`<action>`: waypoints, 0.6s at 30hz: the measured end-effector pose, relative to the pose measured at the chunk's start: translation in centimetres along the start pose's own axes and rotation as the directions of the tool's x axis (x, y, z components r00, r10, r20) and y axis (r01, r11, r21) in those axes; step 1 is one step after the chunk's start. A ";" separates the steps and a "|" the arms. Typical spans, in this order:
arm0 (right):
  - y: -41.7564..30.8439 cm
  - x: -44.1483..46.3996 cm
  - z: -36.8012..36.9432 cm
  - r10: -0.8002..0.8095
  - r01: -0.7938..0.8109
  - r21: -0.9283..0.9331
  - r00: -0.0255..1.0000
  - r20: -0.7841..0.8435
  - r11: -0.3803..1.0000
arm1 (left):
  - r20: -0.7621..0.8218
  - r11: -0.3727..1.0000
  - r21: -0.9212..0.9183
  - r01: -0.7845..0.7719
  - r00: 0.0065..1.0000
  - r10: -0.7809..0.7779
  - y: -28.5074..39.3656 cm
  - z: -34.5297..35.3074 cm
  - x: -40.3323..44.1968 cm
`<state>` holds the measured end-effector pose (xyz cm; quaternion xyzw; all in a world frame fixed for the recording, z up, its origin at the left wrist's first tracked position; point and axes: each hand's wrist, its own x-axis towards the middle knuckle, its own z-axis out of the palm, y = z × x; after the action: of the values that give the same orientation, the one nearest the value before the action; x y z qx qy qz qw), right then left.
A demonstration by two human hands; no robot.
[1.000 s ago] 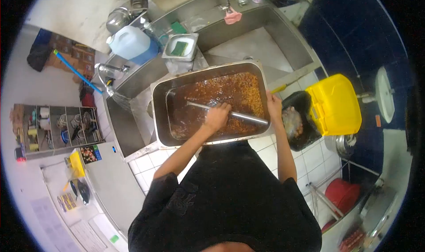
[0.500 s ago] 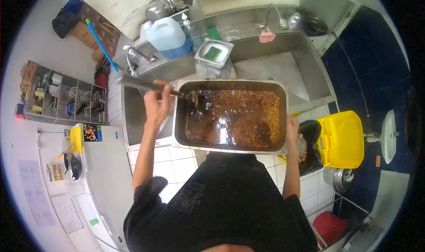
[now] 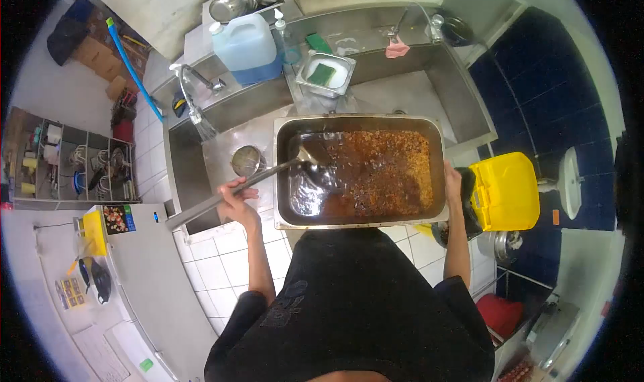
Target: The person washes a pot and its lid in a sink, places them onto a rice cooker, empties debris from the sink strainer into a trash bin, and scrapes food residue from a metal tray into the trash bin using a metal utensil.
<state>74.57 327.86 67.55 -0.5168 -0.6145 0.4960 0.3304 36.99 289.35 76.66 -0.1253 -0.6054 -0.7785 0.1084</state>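
A deep rectangular steel pan (image 3: 362,226) sits in front of my body. Dark brown liquid pools toward its left side, and a layer of small tan and brown bits shows at the right. My left hand (image 3: 239,202) is closed around the shaft of a long-handled metal spoon (image 3: 268,172). The spoon's head rests in the liquid, partly covered, so its exact shape is unclear. At the pan's right end, my right hand (image 3: 453,183) grips the rim, with some fingers hidden. What supports the pan from below cannot be seen.
Behind the pan are two steel sink basins (image 3: 429,107). A round metal container (image 3: 247,160) stands in the left one under a faucet (image 3: 191,103). A blue-liquid jug (image 3: 247,50) and a small tray with a sponge (image 3: 327,75) sit between them. A yellow-lidded bin (image 3: 506,191) is at right.
My left hand has moved down toward me, swinging the spoon handle from pointing up-left to down-left. The spoon's head has shifted right in the pan. My right hand stays on the rim.
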 end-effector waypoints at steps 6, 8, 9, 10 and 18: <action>1.1 3.1 0.6 0.073 -0.060 -0.208 0.996 0.051 0.976 | 0.074 0.940 0.097 0.328 0.939 -0.336 -6.1 -3.6 0.7; -0.2 1.9 1.6 0.046 -0.045 -0.128 0.999 0.005 0.991 | 0.191 0.928 0.130 0.349 0.910 -0.369 -8.5 -4.3 -0.4; -0.1 1.9 1.7 0.054 -0.055 -0.129 0.998 -0.016 0.990 | 0.183 0.924 0.137 0.356 0.908 -0.377 -8.9 -3.3 -1.3; 0.5 1.9 1.7 0.067 -0.068 -0.210 0.998 -0.012 0.975 | 0.175 0.918 0.149 0.367 0.904 -0.390 -7.4 -1.7 -2.6; -3.2 1.8 7.1 0.196 -0.207 -0.421 0.978 -0.069 0.883 | 0.319 0.835 0.496 0.238 0.845 -0.430 -20.6 -0.8 9.4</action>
<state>66.60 327.74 68.33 -0.6434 -0.6468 0.3752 0.1638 21.49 293.39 60.69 -0.1507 -0.7856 -0.5837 -0.1392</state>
